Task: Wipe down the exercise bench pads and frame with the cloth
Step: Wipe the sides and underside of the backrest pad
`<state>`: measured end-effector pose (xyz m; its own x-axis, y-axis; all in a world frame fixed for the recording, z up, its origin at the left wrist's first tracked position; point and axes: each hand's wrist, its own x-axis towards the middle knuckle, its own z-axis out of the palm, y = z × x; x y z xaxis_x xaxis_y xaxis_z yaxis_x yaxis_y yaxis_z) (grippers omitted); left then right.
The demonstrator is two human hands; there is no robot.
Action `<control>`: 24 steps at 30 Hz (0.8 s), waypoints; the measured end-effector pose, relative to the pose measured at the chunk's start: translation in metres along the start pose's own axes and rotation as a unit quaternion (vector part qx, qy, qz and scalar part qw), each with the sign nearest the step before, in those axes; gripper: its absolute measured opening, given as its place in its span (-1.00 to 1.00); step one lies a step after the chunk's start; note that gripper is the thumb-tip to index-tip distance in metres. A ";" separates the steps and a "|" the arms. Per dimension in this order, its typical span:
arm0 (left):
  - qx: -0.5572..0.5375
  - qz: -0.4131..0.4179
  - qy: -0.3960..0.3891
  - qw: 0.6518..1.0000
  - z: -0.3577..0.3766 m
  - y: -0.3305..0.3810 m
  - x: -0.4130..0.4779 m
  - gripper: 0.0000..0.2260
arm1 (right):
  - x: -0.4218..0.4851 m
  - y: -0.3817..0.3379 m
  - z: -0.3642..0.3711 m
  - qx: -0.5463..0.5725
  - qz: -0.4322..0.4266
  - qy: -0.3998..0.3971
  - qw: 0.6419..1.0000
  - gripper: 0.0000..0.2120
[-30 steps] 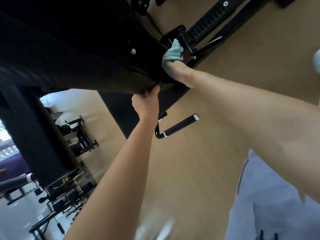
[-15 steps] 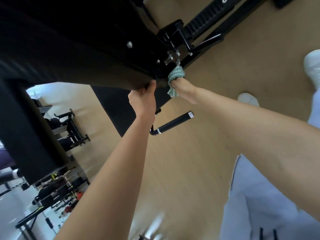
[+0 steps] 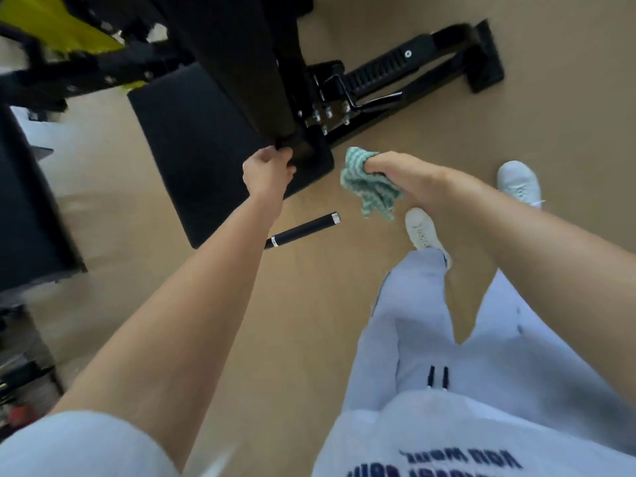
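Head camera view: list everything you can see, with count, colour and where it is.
raised bench pad: one, black, top centre, tilted up
flat bench pad: one, black, left of centre, beneath the raised one
bench frame: one, black, upper right, on the floor
handle: one, black with silver ends, centre, below the flat pad
cloth: one, green and white striped, right of centre, clear of the bench
gym equipment: blurred, black and yellow, top left
floor: tan, under everything
shoes: two, white, right
trousers: light grey, lower right
left hand: grips the raised pad's lower end
right hand: holds the cloth
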<state>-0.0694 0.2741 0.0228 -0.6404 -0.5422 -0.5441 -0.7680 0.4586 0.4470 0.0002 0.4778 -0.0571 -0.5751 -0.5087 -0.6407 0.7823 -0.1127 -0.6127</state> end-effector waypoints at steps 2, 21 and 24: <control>-0.004 -0.006 -0.047 0.999 -0.004 -0.010 -0.008 -0.88 | -0.011 0.000 0.002 0.010 0.018 -0.023 1.000 -0.76; -0.202 -0.059 -0.249 0.945 -0.043 -0.193 -0.083 -0.92 | -0.031 0.040 0.116 -0.332 0.056 0.128 0.933 -0.77; -0.186 -0.021 -0.219 0.958 -0.052 -0.212 -0.075 -0.85 | -0.020 0.045 0.127 -0.356 0.028 0.161 0.920 -0.74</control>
<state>0.1411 0.1805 0.0054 -0.6062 -0.1698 -0.7770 -0.7953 0.1158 0.5951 0.0768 0.3748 -0.0133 -0.6687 -0.2051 -0.7147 0.5232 0.5531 -0.6483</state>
